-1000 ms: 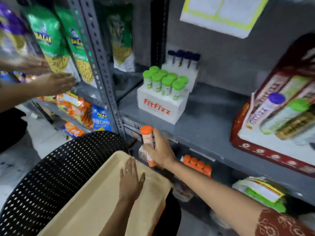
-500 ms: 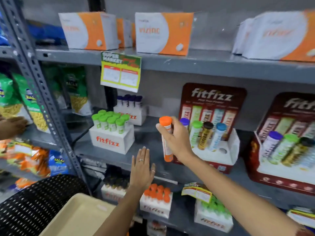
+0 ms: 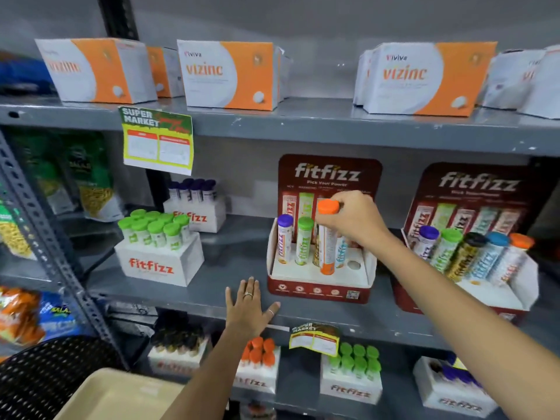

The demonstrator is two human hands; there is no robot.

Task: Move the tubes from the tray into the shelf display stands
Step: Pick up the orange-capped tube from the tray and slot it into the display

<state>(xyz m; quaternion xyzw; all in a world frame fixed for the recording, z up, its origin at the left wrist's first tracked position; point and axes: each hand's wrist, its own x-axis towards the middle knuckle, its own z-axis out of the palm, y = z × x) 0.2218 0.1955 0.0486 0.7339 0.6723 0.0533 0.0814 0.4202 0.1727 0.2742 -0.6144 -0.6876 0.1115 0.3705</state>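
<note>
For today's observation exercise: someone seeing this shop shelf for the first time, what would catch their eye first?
The right hand holds an orange-capped tube upright over the red fitfizz display stand on the middle shelf, near its one open hole. The left hand lies flat on the shelf edge. Above, orange-and-white vizinc boxes line the top shelf.

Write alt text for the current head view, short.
The right hand holds an orange-capped tube upright over a red fitfizz display stand on a grey shelf, beside purple- and green-capped tubes. The left hand lies flat on the shelf edge.
</note>
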